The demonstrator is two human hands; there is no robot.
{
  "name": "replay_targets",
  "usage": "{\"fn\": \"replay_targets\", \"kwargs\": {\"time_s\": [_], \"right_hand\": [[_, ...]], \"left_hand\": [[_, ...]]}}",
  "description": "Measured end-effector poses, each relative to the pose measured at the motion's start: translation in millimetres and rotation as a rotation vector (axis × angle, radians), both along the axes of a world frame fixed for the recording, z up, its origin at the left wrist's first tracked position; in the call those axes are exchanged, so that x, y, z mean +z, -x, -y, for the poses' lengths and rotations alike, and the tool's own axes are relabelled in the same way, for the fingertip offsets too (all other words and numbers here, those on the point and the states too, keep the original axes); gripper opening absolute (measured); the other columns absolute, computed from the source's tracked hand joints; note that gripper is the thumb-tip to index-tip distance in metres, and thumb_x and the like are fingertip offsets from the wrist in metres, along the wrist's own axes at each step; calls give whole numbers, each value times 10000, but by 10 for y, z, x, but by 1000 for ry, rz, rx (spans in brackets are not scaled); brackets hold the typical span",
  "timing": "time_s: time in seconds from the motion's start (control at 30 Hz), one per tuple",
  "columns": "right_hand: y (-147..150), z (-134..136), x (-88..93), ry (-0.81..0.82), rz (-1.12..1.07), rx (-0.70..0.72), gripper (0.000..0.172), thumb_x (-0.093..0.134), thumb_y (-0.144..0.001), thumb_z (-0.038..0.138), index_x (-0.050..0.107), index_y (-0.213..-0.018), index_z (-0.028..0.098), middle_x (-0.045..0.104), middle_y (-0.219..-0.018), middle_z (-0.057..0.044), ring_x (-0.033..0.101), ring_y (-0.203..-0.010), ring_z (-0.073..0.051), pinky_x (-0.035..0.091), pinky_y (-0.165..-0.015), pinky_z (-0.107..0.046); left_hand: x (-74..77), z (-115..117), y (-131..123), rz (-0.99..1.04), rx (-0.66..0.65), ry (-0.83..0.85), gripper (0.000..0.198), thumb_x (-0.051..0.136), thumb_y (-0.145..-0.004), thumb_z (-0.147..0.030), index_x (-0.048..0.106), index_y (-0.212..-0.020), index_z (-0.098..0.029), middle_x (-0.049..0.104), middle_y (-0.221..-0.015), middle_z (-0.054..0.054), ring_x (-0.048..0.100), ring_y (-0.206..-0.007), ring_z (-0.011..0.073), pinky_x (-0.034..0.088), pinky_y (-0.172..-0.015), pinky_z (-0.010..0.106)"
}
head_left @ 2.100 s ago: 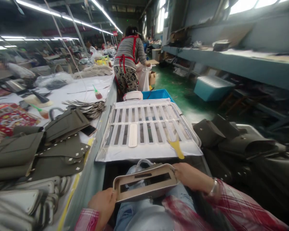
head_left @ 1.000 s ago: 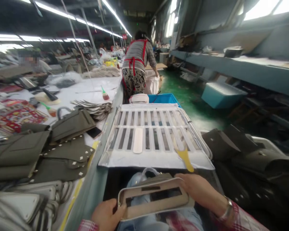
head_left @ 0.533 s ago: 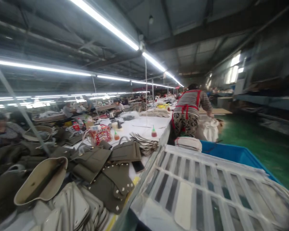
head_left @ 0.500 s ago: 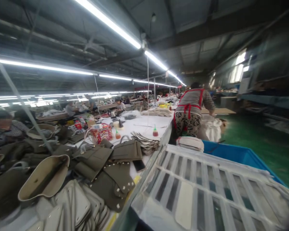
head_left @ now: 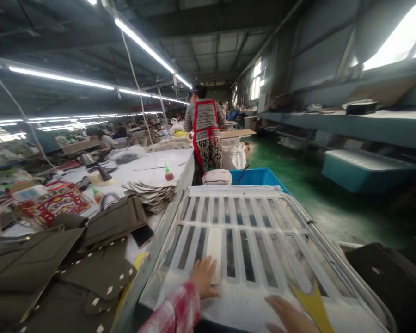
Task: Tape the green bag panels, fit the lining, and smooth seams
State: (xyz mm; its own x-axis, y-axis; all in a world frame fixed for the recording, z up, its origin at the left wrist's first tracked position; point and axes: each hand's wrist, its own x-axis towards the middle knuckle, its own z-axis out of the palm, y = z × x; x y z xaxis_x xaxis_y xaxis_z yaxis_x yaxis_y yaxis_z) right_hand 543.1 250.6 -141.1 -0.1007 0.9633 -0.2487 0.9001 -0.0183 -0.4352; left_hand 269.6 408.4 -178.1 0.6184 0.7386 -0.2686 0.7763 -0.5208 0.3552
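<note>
The pale strip (head_left: 214, 243) lay lengthwise on the white slatted rack (head_left: 244, 296), its near end by the left hand (head_left: 204, 278). Handling it neatly would likely have called for thumb and fingers on opposite edges, with little downward pressure. The left hand reached forward, palm down, digits spread, its fingers at the strip's left side. The right hand (head_left: 288, 315) was low, just beside the yellow piece (head_left: 314, 307), its digits seemingly parted; blur left any contact uncertain. The hands did not touch each other.
</note>
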Motion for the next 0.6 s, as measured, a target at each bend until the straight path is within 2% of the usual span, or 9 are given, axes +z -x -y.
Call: {"fn": "replay_targets", "kwargs": {"time_s": [0.07, 0.13, 0.23, 0.3, 0.4, 0.5, 0.6], "right_hand": [[131, -78, -130, 49, 49, 64, 649, 555, -692, 353, 503, -1302, 136, 420, -1370, -155, 379, -1268, -315, 305, -1071, -435], [229, -98, -234, 56, 84, 96, 672, 577, -650, 326, 513, -1292, 137, 421, -1368, -167, 367, -1270, -334, 285, -1073, -460], [283, -99, -306, 43, 121, 109, 668, 580, -642, 323, 526, -1276, 118, 421, -1360, -196, 358, -1265, -360, 283, -1059, -489], [282, -108, -310, 59, 137, 125, 692, 593, -626, 326, 519, -1277, 106, 415, -1359, -208, 356, -1258, -372, 296, -1044, -497], [290, -123, -292, 36, 146, 149, 698, 640, -564, 348, 556, -1227, 149, 458, -1323, -185, 401, -1206, -384, 337, -996, -520], [347, -133, -278, 23, 175, 150, 712, 679, -508, 356, 573, -1188, 174, 469, -1309, -172, 408, -1183, -393, 345, -969, -540], [431, -147, -273, 95, 254, 154, 819, 710, -464, 342, 535, -1235, 131, 407, -1350, -213, 359, -1214, -419, 308, -986, -557]], "left_hand": [[-151, -80, -86, -109, -88, 3, 951, 711, -641, -486, 269, -1407, -137, 271, -1455, 184, 256, -1322, 362, 275, -1056, 509], [-245, -109, -117, -130, -124, -6, 779, 660, -720, -441, 350, -1361, -126, 336, -1419, 189, 302, -1305, 340, 330, -1031, 464], [-264, -106, -127, -133, -127, -49, 423, 539, -827, -322, 499, -1202, -131, 478, -1307, 172, 428, -1222, 298, 401, -959, 401], [-203, -114, -112, -140, -65, -89, 256, 439, -871, -248, 551, -1070, -131, 604, -1119, 155, 564, -1052, 271, 454, -852, 369], [-36, -178, -41, -142, 129, -207, 316, 231, -937, -196, 525, -1029, -122, 653, -901, 134, 631, -850, 236, 458, -727, 331], [156, -280, 39, -112, 270, -309, 410, 101, -961, -207, 499, -1025, -139, 652, -856, 114, 635, -809, 208, 432, -682, 291], [298, -354, 41, -84, 285, -335, 394, 119, -965, -218, 505, -989, -142, 651, -838, 107, 635, -793, 208, 422, -658, 284]]}}
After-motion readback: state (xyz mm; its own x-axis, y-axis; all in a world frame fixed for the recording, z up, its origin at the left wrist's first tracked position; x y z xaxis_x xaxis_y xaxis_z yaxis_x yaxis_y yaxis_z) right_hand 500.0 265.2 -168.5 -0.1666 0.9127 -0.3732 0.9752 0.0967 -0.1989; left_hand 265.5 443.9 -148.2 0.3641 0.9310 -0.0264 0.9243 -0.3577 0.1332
